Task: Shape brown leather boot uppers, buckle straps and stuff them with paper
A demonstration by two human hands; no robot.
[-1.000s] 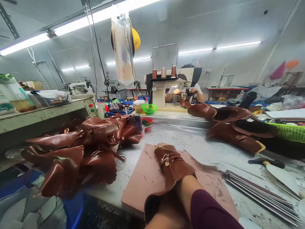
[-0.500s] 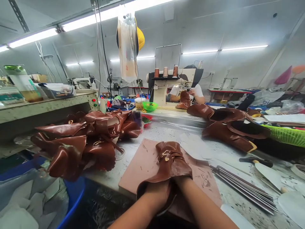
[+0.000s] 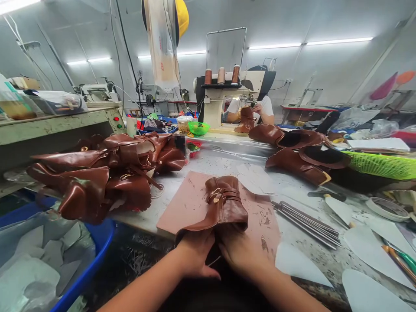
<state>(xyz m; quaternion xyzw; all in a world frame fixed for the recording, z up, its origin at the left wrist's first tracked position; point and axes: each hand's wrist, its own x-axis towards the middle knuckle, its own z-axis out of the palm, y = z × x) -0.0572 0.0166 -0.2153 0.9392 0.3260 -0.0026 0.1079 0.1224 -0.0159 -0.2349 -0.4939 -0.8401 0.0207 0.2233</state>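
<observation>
A brown leather boot upper (image 3: 222, 203) with a gold buckle lies on a pink cutting board (image 3: 188, 201) in front of me. My left hand (image 3: 195, 253) grips the near edge of its opening from the left, fingers curled under. On the right side of that opening my right hand (image 3: 242, 251) holds the same edge. Both forearms reach in from the bottom of the view.
A pile of brown boot uppers (image 3: 104, 173) lies to the left, more brown boots (image 3: 299, 151) at the right rear. Metal rods (image 3: 305, 219), white paper shapes (image 3: 367, 225), a green basket (image 3: 380, 164) and a blue bin (image 3: 81, 268) surround the board. Another person sews at a machine (image 3: 224, 99) behind.
My right arm has come out of the boot upper, and both hands now hold its near opening. The view has tilted down and the upper sits slightly further along the board.
</observation>
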